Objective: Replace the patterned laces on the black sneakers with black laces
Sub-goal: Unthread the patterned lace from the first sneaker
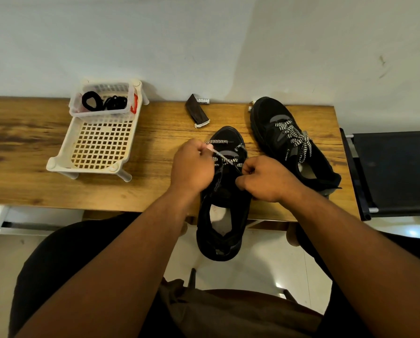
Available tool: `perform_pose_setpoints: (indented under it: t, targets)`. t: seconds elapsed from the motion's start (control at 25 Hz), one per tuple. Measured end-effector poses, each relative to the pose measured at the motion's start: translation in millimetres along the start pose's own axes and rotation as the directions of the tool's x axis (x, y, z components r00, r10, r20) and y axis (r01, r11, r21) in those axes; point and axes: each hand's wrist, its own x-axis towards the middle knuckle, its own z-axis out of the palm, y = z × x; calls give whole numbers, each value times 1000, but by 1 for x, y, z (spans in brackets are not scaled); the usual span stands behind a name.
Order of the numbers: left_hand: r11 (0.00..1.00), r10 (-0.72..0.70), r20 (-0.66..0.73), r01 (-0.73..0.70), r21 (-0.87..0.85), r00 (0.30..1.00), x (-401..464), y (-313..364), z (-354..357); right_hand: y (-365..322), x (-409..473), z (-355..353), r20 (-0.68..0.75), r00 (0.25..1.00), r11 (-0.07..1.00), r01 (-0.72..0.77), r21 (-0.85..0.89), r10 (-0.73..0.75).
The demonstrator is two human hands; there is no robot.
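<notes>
Fingers of the left hand (192,164) and right hand (265,179) pinch the patterned lace (225,159) on the near sneaker (225,191) at the worktop (155,167) edge. Unlacing seems underway; next, free lower eyelets. Black laces (104,101) wait in the basket (99,147).

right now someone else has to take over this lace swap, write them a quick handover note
Left hand: pinching the patterned lace of the near sneaker, pulling it out to the left.
Right hand: closed at the same sneaker's eyelets, on the lace as far as I can tell.
Near sneaker overhangs the table edge; upper eyelets look unlaced, toe rows still threaded.
Far sneaker: on the table, to the right, fully laced and tied with its patterned lace.
Black laces: coiled in the small bin on the white rack, far left.
Left: finish unlacing, do the far sneaker, thread black laces in both.
</notes>
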Motion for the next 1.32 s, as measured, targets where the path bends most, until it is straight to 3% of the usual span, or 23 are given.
perform_pose_setpoints:
  t: [0.08, 0.12, 0.24, 0.32, 0.4, 0.48, 0.56, 0.64, 0.72, 0.8, 0.92, 1.08, 1.24, 1.32]
  targets:
    - [990, -100, -39, 95, -107, 994, 5, -2, -4, 0, -1, 0, 2, 1000, 1000, 1, -14, -1]
    - [993, -51, -8, 50, -106, 999, 3, 2, -7, 0, -1, 0, -3, 1000, 999, 4, -34, -4]
    - [952, 206, 177, -239, 190, 962, -12, 11, -6, -1, -2, 1, 1, 1000, 998, 21, -61, -21]
    - [917, 255, 171, -294, 271, 952, -18, 10, 1, -1, -2, 1, 4, 999, 997, 32, -64, -32]
    - [932, 245, 89, -260, 251, 965, -17, 9, 4, 0, -1, 2, -3, 999, 997, 36, -70, -36]
    - [971, 144, 29, -147, 188, 989, -12, 7, 4, 1, 0, 1, -4, 1000, 998, 28, -50, -28]
    - [992, -94, -3, 93, -83, 996, -1, 4, -2, 1, 0, 1, 1, 1000, 1000, 18, -24, -18]
    - [910, -298, -21, 277, -309, 954, 6, 2, -8, 1, 0, 1, 2, 1000, 1000, 17, -24, -17]
    - [987, -156, -35, 154, -53, 987, 1, 7, -14, 1, -1, 0, 3, 1000, 999, 21, -44, -20]
    - [960, 53, 30, -59, 272, 998, -10, 11, -10, 1, -2, 0, 3, 1000, 998, 28, -49, -28]
    - [898, 168, 108, -197, 393, 980, -18, 12, -1, 1, -1, 0, 2, 999, 998, 39, -50, -39]
    - [879, 197, 60, -203, 431, 979, -17, 14, 3, 1, -1, 2, 1, 999, 998, 36, -41, -36]
    - [975, -112, -133, 135, 175, 985, -1, 5, -19, 0, -1, 0, -12, 1000, 999, 25, -42, -25]
    - [951, -50, -198, 108, 290, 979, 2, -3, -26, -1, -1, -1, -25, 999, 998, 19, -51, -21]
